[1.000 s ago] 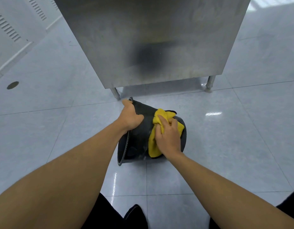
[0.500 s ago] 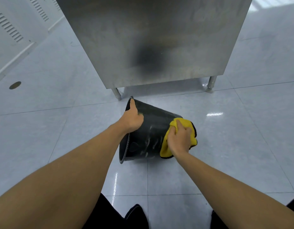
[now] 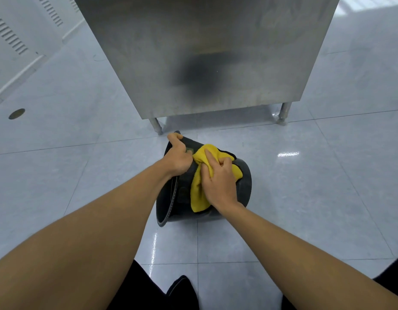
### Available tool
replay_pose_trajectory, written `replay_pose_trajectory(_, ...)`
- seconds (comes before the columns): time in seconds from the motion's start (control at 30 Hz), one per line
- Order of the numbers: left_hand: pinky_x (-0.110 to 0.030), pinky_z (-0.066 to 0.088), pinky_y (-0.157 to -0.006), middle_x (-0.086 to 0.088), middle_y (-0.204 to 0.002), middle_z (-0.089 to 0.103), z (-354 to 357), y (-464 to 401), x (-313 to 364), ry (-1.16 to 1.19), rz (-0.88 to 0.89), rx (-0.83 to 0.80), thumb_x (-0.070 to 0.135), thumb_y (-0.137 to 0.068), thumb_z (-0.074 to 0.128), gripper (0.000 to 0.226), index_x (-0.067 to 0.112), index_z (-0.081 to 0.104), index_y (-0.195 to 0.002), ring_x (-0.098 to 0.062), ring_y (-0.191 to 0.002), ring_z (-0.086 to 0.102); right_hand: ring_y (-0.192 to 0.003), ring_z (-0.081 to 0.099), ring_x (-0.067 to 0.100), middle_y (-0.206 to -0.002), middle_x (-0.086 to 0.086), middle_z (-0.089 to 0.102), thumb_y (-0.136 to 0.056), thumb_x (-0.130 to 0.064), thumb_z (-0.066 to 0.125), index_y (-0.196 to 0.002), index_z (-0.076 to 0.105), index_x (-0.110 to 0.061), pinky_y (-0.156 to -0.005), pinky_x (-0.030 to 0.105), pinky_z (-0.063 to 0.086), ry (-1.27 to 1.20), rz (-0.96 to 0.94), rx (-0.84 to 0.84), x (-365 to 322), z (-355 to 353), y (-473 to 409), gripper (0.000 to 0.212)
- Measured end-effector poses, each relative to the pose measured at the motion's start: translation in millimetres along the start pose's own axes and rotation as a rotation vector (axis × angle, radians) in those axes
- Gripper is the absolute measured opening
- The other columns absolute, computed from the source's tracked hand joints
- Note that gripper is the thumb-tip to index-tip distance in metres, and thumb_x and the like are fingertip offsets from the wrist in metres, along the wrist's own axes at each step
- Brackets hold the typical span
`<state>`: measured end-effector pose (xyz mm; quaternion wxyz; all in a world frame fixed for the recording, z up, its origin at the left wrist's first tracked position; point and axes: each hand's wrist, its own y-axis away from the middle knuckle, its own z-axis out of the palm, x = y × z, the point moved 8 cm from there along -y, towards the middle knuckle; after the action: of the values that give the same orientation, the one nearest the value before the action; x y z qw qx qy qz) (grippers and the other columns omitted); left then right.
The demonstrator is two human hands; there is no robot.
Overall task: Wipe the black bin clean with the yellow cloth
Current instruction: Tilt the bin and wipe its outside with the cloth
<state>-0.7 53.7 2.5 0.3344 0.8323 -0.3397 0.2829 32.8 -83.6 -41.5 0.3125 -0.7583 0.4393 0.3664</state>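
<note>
Left hand (image 3: 177, 156) grips the tipped black bin's (image 3: 243, 186) rim, right hand (image 3: 218, 182) presses the bunched yellow cloth (image 3: 196, 195) onto it, on glossy grey floor tiles (image 3: 305, 198) before a steel cabinet (image 3: 216, 52).

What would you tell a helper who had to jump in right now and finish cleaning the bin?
Left hand: gripping the rim of the black bin, steadying it.
Right hand: pressing the bunched yellow cloth against the bin's outer wall, near the left hand.
Bin: lying tipped on its side on the tiled floor, open mouth toward the person's left, just in front of the steel cabinet.
Done: wiping of the outside is under way; how clean it is cannot be told.
Left: probably turn the bin to reach the hidden underside, wipe inside, then stand it upright.
</note>
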Motion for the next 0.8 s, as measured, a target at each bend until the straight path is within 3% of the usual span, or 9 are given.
replay_pose_trajectory(0.1,-0.039,0.05,-0.074,-0.016,-0.099,0.053,1.5,-1.2,3.6,-0.033,0.015,0.02,0.01,-0.105,0.042,0.046,0.008,0.014,-0.142,-0.027,-0.085,0.056,-0.082,0.05,0.018,-0.116,0.007,0.042,-0.101,-0.036,0.041,-0.147,0.044,-0.029,-0.077,0.033,0.047,0.002,0.111,0.039,20.6,-9.6,0.5,0.046)
replay_pose_trajectory(0.17,-0.04,0.054,-0.079,-0.011,-0.096,0.052,0.9,-1.5,6.0,-0.059,0.024,0.025,0.008,-0.104,0.045,0.05,0.008,0.014,-0.144,-0.024,-0.083,0.056,-0.085,0.048,0.016,-0.119,0.006,0.042,-0.102,-0.038,0.039,-0.149,0.041,-0.029,-0.075,0.027,0.041,0.01,0.203,0.047,33.6,-14.2,0.6,0.047)
replay_pose_trajectory(0.27,-0.041,0.058,-0.08,-0.001,-0.086,0.048,0.4,1.2,6.1,-0.072,0.015,0.005,0.008,-0.099,0.052,0.062,0.011,0.013,-0.147,-0.017,-0.074,0.055,-0.091,0.047,0.016,-0.124,0.007,0.042,-0.103,-0.04,0.037,-0.15,0.038,-0.029,-0.077,0.026,0.038,0.019,0.288,0.037,43.2,-15.7,-2.4,0.049)
replay_pose_trajectory(0.4,-0.036,0.057,-0.075,-0.002,-0.09,0.048,-0.2,4.0,3.1,-0.084,0.023,-0.035,0.004,-0.097,0.055,0.073,0.015,0.008,-0.153,-0.017,-0.073,0.057,-0.094,0.049,0.018,-0.131,0.008,0.041,-0.102,-0.039,0.039,-0.149,0.04,-0.027,-0.08,0.026,0.04,0.033,0.268,0.034,34.9,-13.2,-2.7,0.048)
replay_pose_trajectory(0.5,-0.041,0.057,-0.082,-0.015,-0.114,0.058,-0.9,5.3,-1.3,-0.082,0.031,-0.083,0.001,-0.093,0.058,0.088,0.018,0.001,-0.159,-0.028,-0.089,0.063,-0.094,0.053,0.023,-0.127,0.01,0.042,-0.101,-0.032,0.044,-0.146,0.044,-0.025,-0.08,0.027,0.04,-0.003,0.071,-0.003,2.9,-3.3,4.5,0.046)
replay_pose_trajectory(0.6,-0.033,0.05,-0.091,-0.014,-0.153,0.042,-2.2,5.9,-1.9,-0.146,0.059,-0.092,0.008,-0.093,0.063,0.1,0.02,-0.008,-0.162,-0.032,-0.126,0.054,-0.087,0.052,0.02,-0.122,0.008,0.042,-0.099,-0.029,0.046,-0.146,0.045,-0.028,-0.076,0.031,0.048,-0.028,-0.09,-0.049,-21.4,8.1,9.9,0.047)
replay_pose_trajectory(0.7,-0.03,0.046,-0.095,-0.011,-0.157,0.038,-5.8,3.0,-7.1,-0.185,0.05,-0.076,0.012,-0.094,0.063,0.098,0.019,-0.007,-0.162,-0.03,-0.134,0.048,-0.089,0.053,0.018,-0.126,0.004,0.041,-0.1,-0.036,0.044,-0.147,0.042,-0.035,-0.074,0.033,0.052,0.018,-0.072,-0.054,-14.0,9.0,5.6,0.047)
replay_pose_trajectory(0.8,-0.044,0.05,-0.105,-0.013,-0.161,0.035,-9.6,-0.7,-11.9,-0.193,0.047,-0.073,0.016,-0.095,0.062,0.094,0.023,-0.004,-0.163,-0.033,-0.133,0.051,-0.088,0.055,0.02,-0.123,0.003,0.041,-0.099,-0.038,0.042,-0.146,0.043,-0.037,-0.071,0.031,0.048,0.054,0.034,-0.019,11.3,2.6,0.4,0.047)
